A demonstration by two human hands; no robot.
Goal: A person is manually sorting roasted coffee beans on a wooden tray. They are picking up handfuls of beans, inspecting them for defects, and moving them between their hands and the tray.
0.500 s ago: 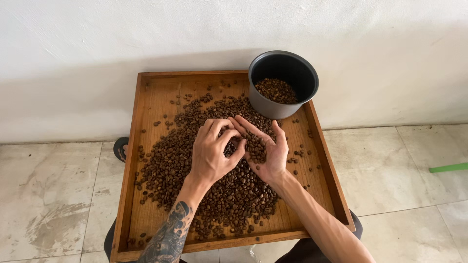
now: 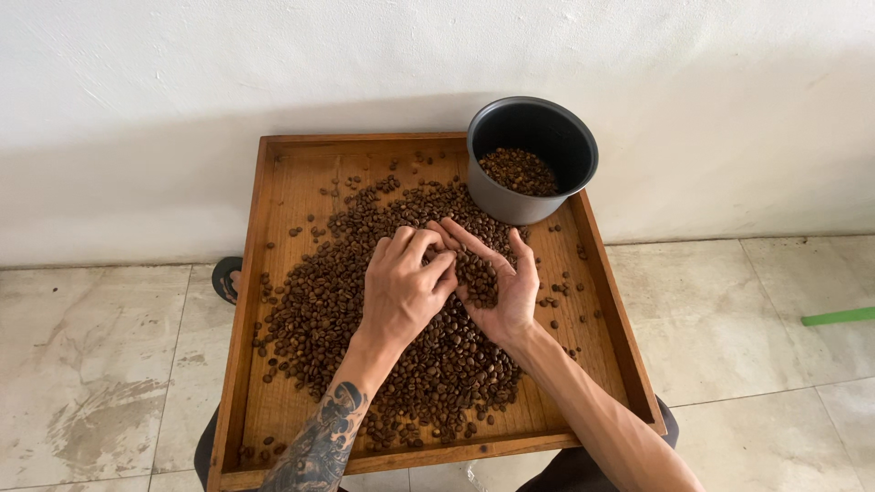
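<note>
Both hands, left hand (image 2: pixel 401 290) and right hand (image 2: pixel 501 284), seemingly scoop coffee beans (image 2: pixel 319 301) on tray (image 2: pixel 273 182).

Both forearms run off the bottom edge, so nothing past the tattooed stretch of the left arm can be seen. The left hand (image 2: pixel 401 287) lies palm down on the coffee beans (image 2: pixel 319 301), hiding the beans beneath it and its own fingertips, which curl under. Whether the right hand (image 2: pixel 499 290) cups any beans in its palm cannot be told, since the left hand's fingers (image 2: pixel 436 264) cover part of it. The wooden tray (image 2: pixel 273 182) loses its near left corner at the picture's edge. A dark round object (image 2: pixel 225 276) peeks from behind the tray's left side, mostly hidden. The grey pot (image 2: pixel 510 196) hides the tray's far right corner.
</note>
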